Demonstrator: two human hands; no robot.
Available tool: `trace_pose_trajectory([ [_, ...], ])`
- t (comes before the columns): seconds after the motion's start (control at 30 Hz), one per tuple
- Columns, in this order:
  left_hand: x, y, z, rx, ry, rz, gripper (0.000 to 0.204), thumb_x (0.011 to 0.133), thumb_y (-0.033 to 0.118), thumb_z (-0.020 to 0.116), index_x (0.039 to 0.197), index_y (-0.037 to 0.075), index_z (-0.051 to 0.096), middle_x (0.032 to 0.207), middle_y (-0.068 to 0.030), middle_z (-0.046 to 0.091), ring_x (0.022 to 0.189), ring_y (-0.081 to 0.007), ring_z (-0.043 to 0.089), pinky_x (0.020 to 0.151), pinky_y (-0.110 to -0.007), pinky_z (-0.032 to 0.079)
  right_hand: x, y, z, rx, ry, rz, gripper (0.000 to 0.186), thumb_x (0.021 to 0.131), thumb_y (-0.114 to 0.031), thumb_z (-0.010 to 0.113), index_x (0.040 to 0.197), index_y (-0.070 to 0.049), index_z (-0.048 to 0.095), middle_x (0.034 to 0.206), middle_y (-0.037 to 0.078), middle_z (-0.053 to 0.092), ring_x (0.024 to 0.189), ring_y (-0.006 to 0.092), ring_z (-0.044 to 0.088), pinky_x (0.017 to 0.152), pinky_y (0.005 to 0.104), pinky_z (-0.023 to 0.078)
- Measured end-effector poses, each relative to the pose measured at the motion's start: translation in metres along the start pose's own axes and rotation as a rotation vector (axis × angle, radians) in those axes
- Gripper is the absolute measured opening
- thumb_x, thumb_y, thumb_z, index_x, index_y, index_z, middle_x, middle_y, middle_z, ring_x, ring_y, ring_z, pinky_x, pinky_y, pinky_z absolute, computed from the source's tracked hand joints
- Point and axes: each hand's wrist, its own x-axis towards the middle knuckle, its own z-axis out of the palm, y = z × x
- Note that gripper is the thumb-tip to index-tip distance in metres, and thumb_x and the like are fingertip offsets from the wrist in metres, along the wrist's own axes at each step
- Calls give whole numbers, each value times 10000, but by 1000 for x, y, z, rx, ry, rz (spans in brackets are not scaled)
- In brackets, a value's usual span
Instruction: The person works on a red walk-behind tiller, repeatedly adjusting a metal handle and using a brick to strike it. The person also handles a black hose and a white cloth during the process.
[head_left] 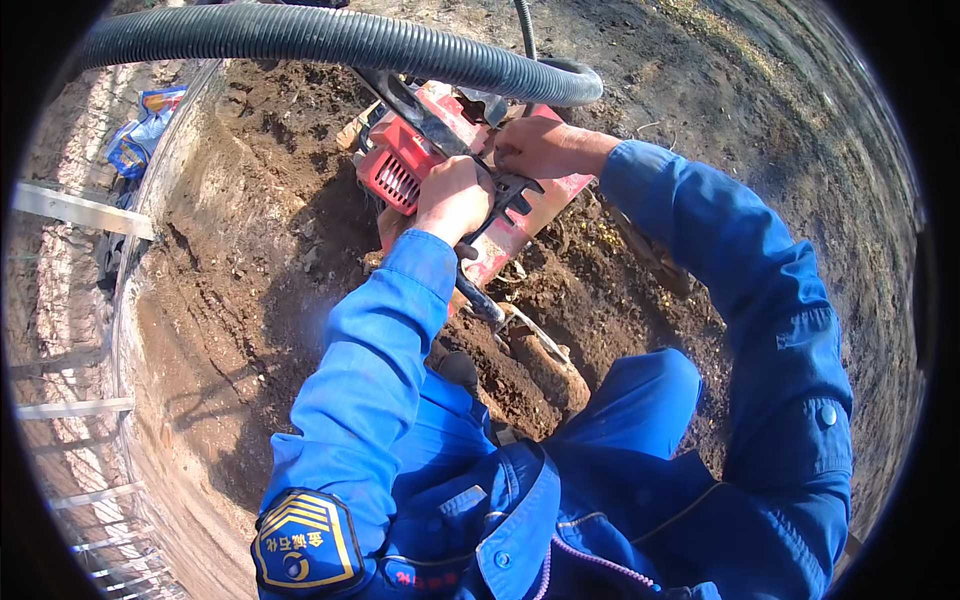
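Note:
A red engine-powered machine (390, 172) with a vented housing, black handles and a black spiked bracket (516, 200) lies over the dug soil in the head view. My left hand (452, 198) is closed on the machine's top beside the bracket, its fingers wrapped round a black part. My right hand (535, 147) is bent at the machine's upper right, fingertips curled against it; what they hold is hidden. A scuffed red panel (505, 240) extends below both hands, with a curved metal bar (535, 325) near its lower end.
A corrugated black hose (300, 38) arches over the machine. Loose dirt (240, 320) surrounds it. On the left are an edge with pale slats (75, 408) and a blue bag (143, 132). My bent knee (650, 390) is below right.

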Motion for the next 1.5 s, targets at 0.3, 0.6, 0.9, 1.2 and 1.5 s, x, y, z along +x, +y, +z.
trace_pose_trajectory([
  [0.3, -6, 1, -6, -208, 59, -7, 203, 892, 198, 660, 910, 38, 784, 838, -159, 754, 820, -285, 750, 788, -390, 574, 3, 8, -12, 74, -159, -126, 208, 972, -257, 661, 1011, -58, 621, 909, 103, 646, 881, 261, 643, 790, 430, 497],
  [0.6, 8, -1, -31, -365, -232, -111, 165, 852, 144, 684, 779, 14, 755, 637, -77, 689, 522, -134, 652, 537, -314, 514, -8, 17, -5, 250, -91, -269, 121, 1007, -159, 620, 1078, -61, 616, 949, 90, 644, 917, 232, 640, 842, 401, 503],
  [0.9, 3, 14, -43, -258, -254, -33, 159, 840, 122, 662, 746, 6, 716, 621, -66, 659, 538, -127, 641, 511, -333, 504, -22, 18, 11, 196, 88, -176, 176, 989, -253, 610, 1080, -108, 653, 984, 119, 696, 972, 313, 687, 862, 447, 519],
  [1.2, 31, 38, -52, 85, -461, 36, 157, 835, 75, 639, 730, -31, 687, 643, -108, 693, 543, -155, 687, 538, -332, 547, -29, 16, 12, 148, 119, -120, 308, 1007, -323, 572, 1289, -204, 604, 1076, 119, 713, 1027, 352, 685, 888, 468, 528],
  [1.5, 37, 48, -59, 296, -591, 78, 180, 892, 54, 586, 743, -11, 662, 597, -69, 664, 498, -161, 664, 507, -341, 538, -22, 22, 15, 121, 89, -101, 295, 1015, -385, 526, 1192, -159, 595, 1097, 146, 710, 1056, 371, 681, 895, 493, 524],
])
